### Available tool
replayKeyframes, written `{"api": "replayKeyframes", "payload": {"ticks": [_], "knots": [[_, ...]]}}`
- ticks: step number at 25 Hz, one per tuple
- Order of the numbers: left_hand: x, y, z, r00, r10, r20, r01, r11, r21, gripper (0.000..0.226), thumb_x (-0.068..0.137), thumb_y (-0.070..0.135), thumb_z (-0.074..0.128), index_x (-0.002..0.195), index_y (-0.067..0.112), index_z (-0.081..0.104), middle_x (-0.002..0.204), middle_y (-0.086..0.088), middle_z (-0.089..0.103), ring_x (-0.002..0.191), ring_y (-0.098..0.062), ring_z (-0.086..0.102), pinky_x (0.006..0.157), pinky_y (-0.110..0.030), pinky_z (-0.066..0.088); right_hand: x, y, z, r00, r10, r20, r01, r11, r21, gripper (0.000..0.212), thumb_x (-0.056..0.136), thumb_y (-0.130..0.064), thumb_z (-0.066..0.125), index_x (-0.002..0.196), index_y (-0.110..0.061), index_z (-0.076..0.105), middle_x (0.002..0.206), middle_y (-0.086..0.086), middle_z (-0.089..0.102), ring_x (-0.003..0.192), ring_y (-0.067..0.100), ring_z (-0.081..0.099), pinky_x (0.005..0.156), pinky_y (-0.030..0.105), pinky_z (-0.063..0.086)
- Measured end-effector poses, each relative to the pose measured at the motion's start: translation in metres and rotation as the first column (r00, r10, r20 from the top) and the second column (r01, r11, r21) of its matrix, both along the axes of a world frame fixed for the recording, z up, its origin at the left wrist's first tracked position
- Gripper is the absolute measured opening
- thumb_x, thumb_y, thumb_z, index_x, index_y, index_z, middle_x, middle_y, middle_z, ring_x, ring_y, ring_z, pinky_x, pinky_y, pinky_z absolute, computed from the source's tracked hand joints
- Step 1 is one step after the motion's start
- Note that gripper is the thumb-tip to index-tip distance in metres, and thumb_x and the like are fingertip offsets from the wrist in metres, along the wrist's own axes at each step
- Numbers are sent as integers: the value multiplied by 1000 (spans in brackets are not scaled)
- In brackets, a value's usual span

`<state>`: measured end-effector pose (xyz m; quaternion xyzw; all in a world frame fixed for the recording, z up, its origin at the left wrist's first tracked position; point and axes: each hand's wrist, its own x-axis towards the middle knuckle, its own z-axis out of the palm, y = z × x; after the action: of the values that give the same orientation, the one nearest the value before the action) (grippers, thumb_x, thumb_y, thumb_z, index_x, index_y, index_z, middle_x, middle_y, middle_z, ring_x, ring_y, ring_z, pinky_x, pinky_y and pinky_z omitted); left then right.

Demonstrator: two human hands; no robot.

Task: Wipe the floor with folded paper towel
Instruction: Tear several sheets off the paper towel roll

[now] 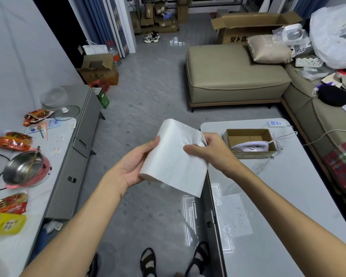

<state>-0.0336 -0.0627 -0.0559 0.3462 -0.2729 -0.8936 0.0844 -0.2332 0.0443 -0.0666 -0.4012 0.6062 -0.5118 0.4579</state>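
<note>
Sandalled feet [148, 258] stand on the grey floor [148, 92] just left of the coffee table [288, 186]. Over the table's left edge, the left hand [136, 166] wraps the paper towel roll [168, 140], probably to steady it. The right hand [206, 150] pinches its loose sheet [188, 176] near the top corner, probably to tear it off.

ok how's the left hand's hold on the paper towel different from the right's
The left hand holds the paper towel at its left side, palm turned to the camera and thumb lying along the edge. The right hand pinches it near the upper right corner, thumb on the front and fingers curled behind. The left hand sits lower than the right hand. Both hold it up in the air above the floor.
</note>
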Motion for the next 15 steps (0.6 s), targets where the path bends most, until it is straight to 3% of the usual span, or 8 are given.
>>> {"api": "replayKeyframes", "payload": {"ticks": [4,6,8,12,15], "knots": [[5,-4,-4,997,45,-70,-41,997,60,46,72,26,76,114,6,69,118,-14,69,106,-27,67,94,-45,52,-6,7,2,999,-35,33,36,999,-27,6,79,-8,69,77,-4,65,69,0,64,61,11,61,51,18,45],[3,-7,-4,990,72,-118,-63,995,76,36,81,31,67,110,10,71,111,-9,72,102,-23,69,93,-38,53,-10,11,-1,999,-37,35,38,999,-23,19,75,-12,65,81,6,63,73,6,61,64,15,59,54,21,45],[0,-9,-3,988,82,-130,-69,993,98,44,83,38,64,118,13,67,115,-8,71,106,-23,67,98,-37,49,-13,14,-4,997,-50,51,51,998,-20,24,72,-11,63,82,10,61,74,8,59,64,16,57,57,24,44],[-3,-15,-1,990,51,-128,-40,995,87,40,87,37,58,118,12,66,112,-6,72,104,-22,68,93,-37,52,-21,18,-11,978,-73,195,84,995,-50,20,72,0,59,90,-1,67,78,4,65,69,17,61,64,26,50],[-1,-17,0,992,57,-109,-54,998,32,44,80,28,69,120,9,65,116,-10,70,105,-25,68,93,-42,53,-29,22,-17,953,-95,289,118,991,-65,32,72,6,53,97,-6,69,82,4,67,73,19,61,64,26,50]]}}
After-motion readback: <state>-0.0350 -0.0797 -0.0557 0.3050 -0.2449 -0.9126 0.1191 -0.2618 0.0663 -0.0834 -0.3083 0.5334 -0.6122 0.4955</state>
